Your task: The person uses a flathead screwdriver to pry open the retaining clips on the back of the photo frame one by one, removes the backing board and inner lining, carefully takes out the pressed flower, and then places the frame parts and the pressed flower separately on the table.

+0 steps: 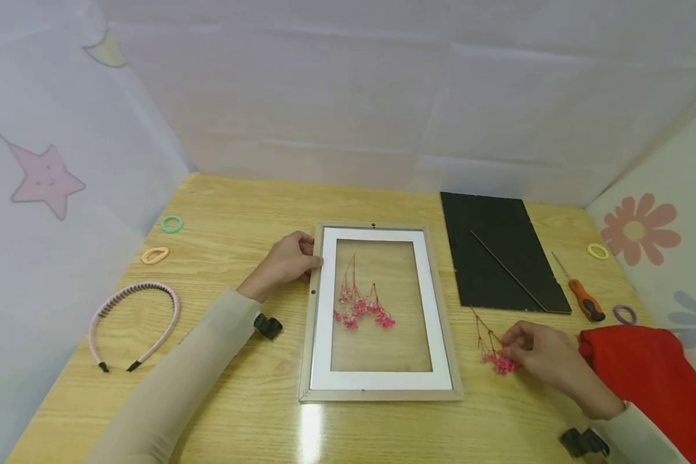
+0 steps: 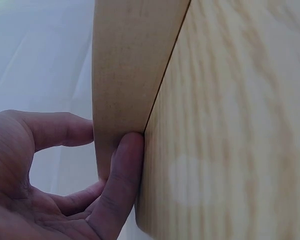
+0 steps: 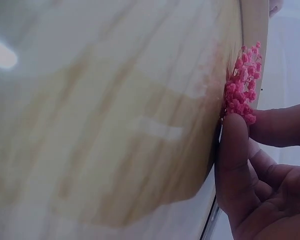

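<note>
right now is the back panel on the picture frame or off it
Off. The black back panel lies flat on the table, right of the picture frame, and wood shows through the frame's opening.

Pink flower sprig (image 1: pixel 497 361), black backing board (image 1: pixel 501 258), red cloth (image 1: pixel 649 367)

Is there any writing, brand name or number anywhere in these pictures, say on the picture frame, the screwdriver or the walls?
None can be read.
The picture frame, black backing board and screwdriver show no lettering.
The walls bear only pictures: a pink star and flowers, no words.
Both wrist views are too close and blurred to show any text.
</note>
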{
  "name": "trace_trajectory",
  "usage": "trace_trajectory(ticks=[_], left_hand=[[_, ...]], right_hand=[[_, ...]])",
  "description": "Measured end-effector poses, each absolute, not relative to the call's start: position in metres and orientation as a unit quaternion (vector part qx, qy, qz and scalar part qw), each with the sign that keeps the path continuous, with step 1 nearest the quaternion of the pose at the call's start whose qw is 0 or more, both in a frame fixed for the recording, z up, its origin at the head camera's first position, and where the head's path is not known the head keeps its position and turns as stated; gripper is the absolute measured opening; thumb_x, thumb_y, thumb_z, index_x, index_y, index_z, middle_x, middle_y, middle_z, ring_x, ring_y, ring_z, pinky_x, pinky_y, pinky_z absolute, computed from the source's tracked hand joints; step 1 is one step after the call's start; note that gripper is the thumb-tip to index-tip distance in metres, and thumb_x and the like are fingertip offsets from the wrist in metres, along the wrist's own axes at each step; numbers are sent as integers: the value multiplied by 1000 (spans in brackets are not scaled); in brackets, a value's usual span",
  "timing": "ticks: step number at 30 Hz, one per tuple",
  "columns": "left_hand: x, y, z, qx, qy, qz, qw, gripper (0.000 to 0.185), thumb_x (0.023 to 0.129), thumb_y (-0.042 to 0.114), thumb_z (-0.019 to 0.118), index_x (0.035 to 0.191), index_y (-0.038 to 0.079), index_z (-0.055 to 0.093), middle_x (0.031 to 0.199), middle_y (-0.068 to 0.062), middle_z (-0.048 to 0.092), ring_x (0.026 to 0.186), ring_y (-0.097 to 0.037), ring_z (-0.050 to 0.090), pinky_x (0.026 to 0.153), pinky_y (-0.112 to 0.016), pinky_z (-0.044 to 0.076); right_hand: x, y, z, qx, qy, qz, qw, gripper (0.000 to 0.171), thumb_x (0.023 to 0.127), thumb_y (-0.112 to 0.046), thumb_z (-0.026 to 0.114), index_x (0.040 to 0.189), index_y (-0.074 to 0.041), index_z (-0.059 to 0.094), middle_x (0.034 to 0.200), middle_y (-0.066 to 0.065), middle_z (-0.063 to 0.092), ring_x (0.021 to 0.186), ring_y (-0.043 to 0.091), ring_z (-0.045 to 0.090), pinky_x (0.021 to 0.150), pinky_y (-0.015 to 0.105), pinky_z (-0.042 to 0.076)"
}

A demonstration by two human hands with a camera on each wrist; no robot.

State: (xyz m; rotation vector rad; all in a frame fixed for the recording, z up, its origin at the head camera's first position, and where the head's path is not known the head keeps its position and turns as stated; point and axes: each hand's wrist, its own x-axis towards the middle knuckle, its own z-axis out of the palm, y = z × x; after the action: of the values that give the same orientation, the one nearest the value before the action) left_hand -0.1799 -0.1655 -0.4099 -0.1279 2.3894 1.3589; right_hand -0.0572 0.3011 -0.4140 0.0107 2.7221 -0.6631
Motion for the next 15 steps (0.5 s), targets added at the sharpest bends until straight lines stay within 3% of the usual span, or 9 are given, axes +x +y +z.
trace_trajectory(ticks=[15], left_hand=[[-180, -165, -411, -43, 852, 484, 194, 58, 94, 19, 69, 144, 4, 44, 125, -16, 54, 80, -23, 69, 69, -31, 64]], right_hand=[[-62, 302, -398, -39, 967, -201, 155, 12, 88, -21, 75, 95, -15, 69, 81, -5, 68, 73, 11, 57, 59, 23, 41]])
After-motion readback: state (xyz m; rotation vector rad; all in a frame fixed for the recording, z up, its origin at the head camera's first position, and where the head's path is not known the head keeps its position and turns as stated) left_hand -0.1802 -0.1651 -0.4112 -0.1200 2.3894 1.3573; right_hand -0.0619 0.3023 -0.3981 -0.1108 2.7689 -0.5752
